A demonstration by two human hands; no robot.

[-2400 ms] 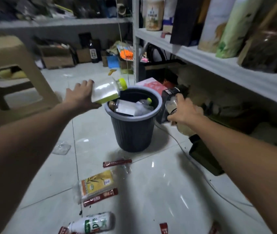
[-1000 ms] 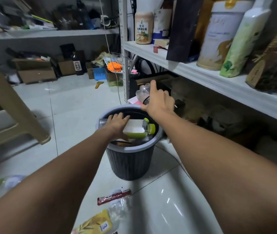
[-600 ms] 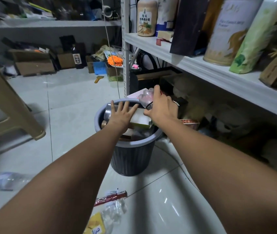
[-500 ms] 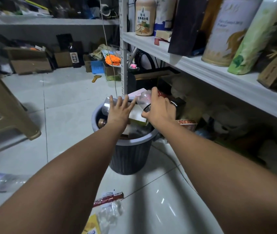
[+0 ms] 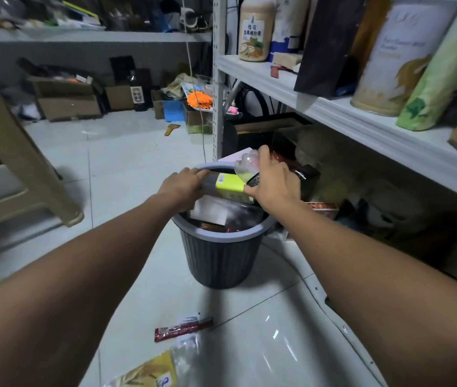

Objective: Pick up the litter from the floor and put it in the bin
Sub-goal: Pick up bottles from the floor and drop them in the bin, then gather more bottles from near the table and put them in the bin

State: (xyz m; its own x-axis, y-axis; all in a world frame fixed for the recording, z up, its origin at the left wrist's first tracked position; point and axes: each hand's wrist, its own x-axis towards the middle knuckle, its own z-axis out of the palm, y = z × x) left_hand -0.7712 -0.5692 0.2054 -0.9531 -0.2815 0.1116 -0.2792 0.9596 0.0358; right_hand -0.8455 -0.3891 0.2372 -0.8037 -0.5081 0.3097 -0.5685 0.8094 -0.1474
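Note:
A dark grey ribbed bin point(image 5: 219, 261) stands on the tiled floor beside the shelving, stuffed to the rim with litter. Across its top lies a bottle with a yellow label point(image 5: 230, 187). My left hand point(image 5: 182, 186) rests on that bottle's left end, fingers laid over it. My right hand point(image 5: 273, 184) grips a clear crumpled plastic bottle point(image 5: 247, 166) over the bin's far right rim. On the floor in front lie a red sachet point(image 5: 182, 328), a clear wrapper point(image 5: 187, 347) and a yellow packet point(image 5: 146, 372).
A beige plastic stool point(image 5: 18, 157) stands at left. White metal shelving point(image 5: 361, 118) with jars and bags runs along the right, boxes beneath it. A thin cable point(image 5: 333, 311) crosses the floor right of the bin. Cardboard boxes point(image 5: 68, 101) line the back wall.
My left hand let go of the yellow-labelled bottle in the bin, spread its fingers, then came down on the bottle's end. My right hand brought the clear bottle over the rim.

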